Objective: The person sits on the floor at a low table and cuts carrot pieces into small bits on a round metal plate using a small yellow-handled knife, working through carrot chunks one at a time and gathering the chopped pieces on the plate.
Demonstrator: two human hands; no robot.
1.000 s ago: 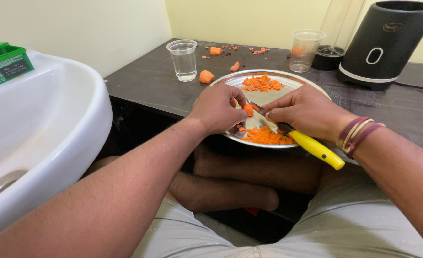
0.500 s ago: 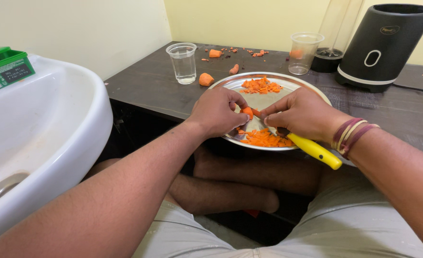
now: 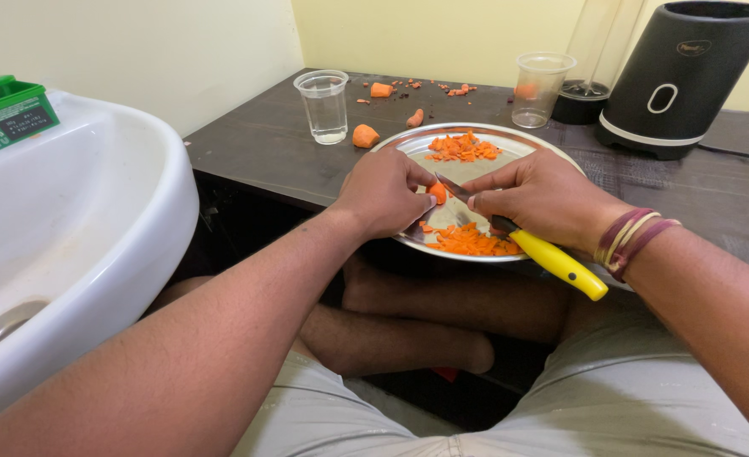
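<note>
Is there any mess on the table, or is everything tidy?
A bit messy. Small carrot scraps lie scattered on the dark table behind the steel plate, and three bigger carrot chunks sit off the plate near the clear cup. The left hand holds a carrot piece over the plate; the right hand holds the yellow-handled knife.

Pale yellow walls [image 3: 442, 34], dark wooden counter [image 3: 264, 144], white basin [image 3: 78, 220].
</note>
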